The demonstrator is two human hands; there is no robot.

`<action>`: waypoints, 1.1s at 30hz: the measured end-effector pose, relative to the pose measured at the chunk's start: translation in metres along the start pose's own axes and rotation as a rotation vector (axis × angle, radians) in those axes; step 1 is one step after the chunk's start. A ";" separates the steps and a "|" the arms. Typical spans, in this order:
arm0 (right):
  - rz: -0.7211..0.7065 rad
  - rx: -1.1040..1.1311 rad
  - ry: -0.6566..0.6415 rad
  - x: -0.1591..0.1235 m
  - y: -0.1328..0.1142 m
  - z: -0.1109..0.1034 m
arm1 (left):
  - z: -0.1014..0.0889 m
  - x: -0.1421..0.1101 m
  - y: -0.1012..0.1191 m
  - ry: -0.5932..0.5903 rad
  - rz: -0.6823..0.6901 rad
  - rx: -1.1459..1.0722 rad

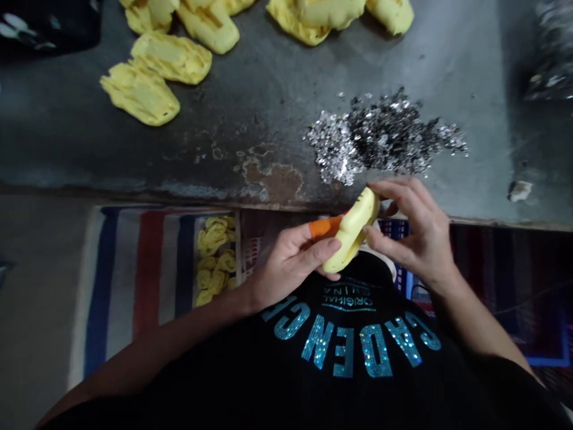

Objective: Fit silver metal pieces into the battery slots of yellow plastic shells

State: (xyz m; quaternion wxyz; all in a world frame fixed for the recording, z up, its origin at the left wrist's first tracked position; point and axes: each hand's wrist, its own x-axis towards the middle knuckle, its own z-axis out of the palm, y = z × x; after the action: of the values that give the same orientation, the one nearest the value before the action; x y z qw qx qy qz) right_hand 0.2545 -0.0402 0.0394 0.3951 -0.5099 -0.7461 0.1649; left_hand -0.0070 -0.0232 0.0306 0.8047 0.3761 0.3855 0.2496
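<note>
just off the near edge of the grey metal table, the left hand and the right hand are holding a yellow moulded foam piece above the person's chest. the left hand is curling around its lower end, with the left thumb pressing against its face. the right hand is pinching its upper end, with the right fingers arching over the top and the right thumb bearing on its side. a short orange piece is sticking out from behind the yellow piece, just under the left fingers, with its hidden end out of sight.

below the hands, a black shirt is showing teal sequin lettering. beyond the hands, a heap of silver and black glitter is lying on the table near its near edge, just past the right fingertips. a rust-brown patch is marking the table by that same edge, and a small white lump is sitting near the right corner. yellow foam pieces are lying in a loose cluster along the far left edge. off the near edge, a striped woven sheet is carrying a small pile of yellow curled strips.
</note>
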 end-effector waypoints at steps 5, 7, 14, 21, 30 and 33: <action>-0.019 -0.064 0.057 -0.006 0.001 0.006 | -0.009 0.005 -0.009 0.141 0.048 0.039; -0.025 -0.051 0.067 -0.005 0.000 0.006 | -0.013 0.010 -0.010 0.155 0.042 0.009; 0.002 0.100 -0.067 -0.008 0.007 -0.006 | -0.021 0.026 0.005 -0.333 -0.200 -0.275; 0.279 -0.506 0.160 -0.009 0.091 -0.049 | -0.026 0.031 -0.004 -0.351 0.000 -0.343; 0.231 -0.675 0.097 0.002 0.100 -0.038 | -0.018 0.035 0.006 -0.260 0.107 -0.326; 0.134 -0.674 0.090 -0.001 0.087 -0.032 | -0.017 0.036 0.009 -0.252 0.137 -0.311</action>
State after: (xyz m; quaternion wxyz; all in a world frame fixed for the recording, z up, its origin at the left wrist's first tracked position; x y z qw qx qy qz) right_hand 0.3343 -0.0088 0.0030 0.2253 -0.6664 -0.7053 -0.0877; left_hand -0.0007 0.0137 0.0150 0.8761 0.3010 0.2121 0.3112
